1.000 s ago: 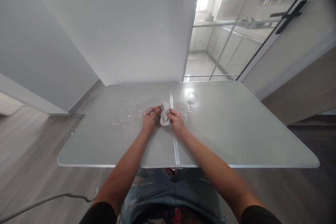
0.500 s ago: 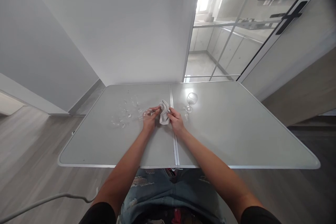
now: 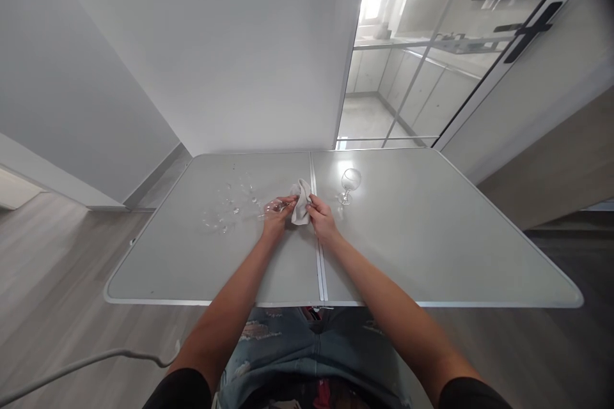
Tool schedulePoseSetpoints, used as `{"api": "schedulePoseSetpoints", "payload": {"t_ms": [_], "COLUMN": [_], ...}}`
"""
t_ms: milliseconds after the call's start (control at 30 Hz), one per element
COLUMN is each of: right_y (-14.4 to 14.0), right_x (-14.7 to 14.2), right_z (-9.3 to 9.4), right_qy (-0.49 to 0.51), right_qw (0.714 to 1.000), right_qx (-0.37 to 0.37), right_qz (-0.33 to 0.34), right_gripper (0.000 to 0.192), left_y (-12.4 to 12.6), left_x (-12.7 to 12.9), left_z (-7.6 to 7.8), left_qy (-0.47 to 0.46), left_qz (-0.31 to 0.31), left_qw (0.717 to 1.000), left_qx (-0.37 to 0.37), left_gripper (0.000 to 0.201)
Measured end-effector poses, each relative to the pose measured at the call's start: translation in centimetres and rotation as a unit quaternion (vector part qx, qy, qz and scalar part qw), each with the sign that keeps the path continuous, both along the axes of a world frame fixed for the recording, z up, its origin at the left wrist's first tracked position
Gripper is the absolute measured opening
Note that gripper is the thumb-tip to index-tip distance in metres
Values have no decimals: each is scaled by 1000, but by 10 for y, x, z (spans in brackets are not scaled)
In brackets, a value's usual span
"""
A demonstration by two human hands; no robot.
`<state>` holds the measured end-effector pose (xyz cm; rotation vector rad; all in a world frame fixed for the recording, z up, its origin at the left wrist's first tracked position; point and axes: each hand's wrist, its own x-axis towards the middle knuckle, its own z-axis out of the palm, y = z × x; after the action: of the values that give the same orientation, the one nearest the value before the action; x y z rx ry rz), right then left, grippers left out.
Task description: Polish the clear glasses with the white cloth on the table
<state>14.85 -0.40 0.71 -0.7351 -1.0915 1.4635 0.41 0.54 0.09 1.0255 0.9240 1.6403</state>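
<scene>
Clear glass [image 3: 271, 207] held in person's left grip [image 3: 275, 221], long axis seemingly sideways, one end out to its left, other lost at white cloth [image 3: 301, 209]; right grip [image 3: 323, 218] closed on cloth; standing glass [image 3: 351, 179] beyond, nearer right grip

Both forearms [image 3: 238, 287] reach forward and converge; left hand [image 3: 276, 219] and right hand [image 3: 323, 218] sit close together, each curled in a pinching grip.
</scene>
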Motion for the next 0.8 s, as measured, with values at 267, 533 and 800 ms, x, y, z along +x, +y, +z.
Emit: {"api": "schedulePoseSetpoints", "payload": {"t_ms": [267,533,800], "right_y": [-2,-6,-10], "right_x": [1,5,11], "right_z": [0,9,11], "right_qy": [-3,-40,-150], "right_qw": [1000,999,987], "right_qx": [-8,-11,19], "right_qz": [9,-19,-53], "right_gripper": [34,16,51], "left_y": [2,4,4], "left_x": [1,-4,-4], "left_z": [1,-1,-4], "left_qy": [-27,7,49], "left_qz": [51,75,72], "left_qw": [998,997,996], "left_qx": [-1,7,14], "left_gripper": [25,26,29]}}
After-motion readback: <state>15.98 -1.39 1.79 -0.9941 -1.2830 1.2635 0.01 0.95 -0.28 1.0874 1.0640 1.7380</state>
